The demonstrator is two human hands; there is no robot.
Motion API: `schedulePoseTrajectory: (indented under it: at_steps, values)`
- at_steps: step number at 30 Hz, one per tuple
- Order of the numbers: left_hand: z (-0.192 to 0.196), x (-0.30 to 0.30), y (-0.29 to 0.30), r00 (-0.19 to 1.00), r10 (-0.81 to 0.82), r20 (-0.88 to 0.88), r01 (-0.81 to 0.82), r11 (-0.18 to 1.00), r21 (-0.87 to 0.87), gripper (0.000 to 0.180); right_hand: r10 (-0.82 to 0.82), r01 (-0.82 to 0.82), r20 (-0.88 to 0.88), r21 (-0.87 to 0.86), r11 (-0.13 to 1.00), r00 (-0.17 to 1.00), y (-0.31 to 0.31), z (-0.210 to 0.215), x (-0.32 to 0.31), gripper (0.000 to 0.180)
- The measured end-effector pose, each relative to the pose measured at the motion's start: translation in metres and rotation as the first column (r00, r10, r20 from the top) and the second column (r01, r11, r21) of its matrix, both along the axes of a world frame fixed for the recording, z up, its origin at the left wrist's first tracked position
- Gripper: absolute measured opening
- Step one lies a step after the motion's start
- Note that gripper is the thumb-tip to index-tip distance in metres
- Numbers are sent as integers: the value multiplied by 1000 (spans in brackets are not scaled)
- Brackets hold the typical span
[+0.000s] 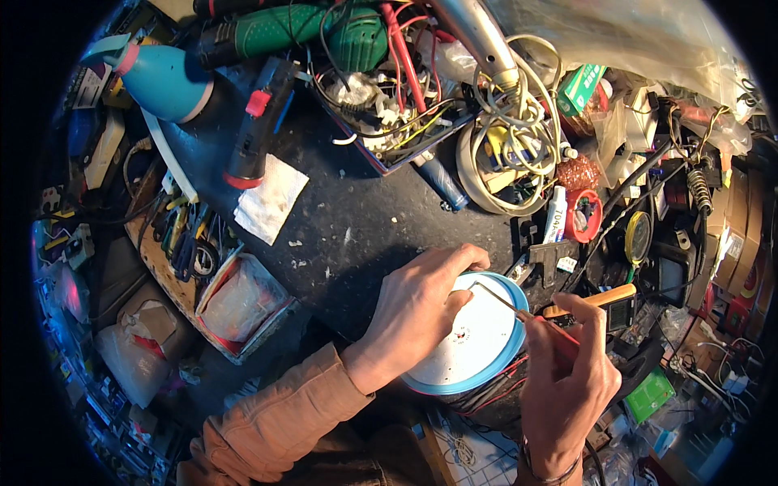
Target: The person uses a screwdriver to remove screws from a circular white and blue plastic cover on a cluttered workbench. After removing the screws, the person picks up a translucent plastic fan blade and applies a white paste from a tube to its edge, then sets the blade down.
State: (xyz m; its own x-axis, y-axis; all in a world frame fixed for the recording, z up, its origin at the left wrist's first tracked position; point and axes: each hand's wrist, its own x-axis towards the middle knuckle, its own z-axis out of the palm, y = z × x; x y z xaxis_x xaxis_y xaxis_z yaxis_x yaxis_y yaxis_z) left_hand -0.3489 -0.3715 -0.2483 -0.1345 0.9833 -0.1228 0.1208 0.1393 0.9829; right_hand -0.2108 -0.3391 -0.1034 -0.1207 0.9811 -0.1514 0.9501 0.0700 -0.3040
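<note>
By near edge of tabletop, rested left hand on disc; couldn't tell if pinching. Clamped right hand round red tool, pointing away left.

1. Black-and-red handheld tool, its red end overlapping a folded white paper towel.
2. Blue bell-shaped plastic vessel with a pink band, upper left, near a green power tool.
3. Coiled cream cable.
4. White squeeze tube just beside a round red tub; copper-coloured mesh above.
5. Yellow-rimmed magnifier.
6. Green board, lower right.
</note>
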Motion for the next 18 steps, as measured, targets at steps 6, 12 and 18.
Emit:
schedulePoseTrajectory:
  at_steps: [6,12,18]
  values:
    - [-1,1,1,1000,8,4,-8,1000,7,35,169,-170,26,70,983,985,2,-4,-2,29]
    - [0,1,0,1000,3,3,-3,1000,-17,36,73,-73,4,-32,997,997,5,2,0,31]
    - [-1,0,0,1000,13,7,-13,1000,8,37,170,-170,6,60,984,985,6,-10,6,34]
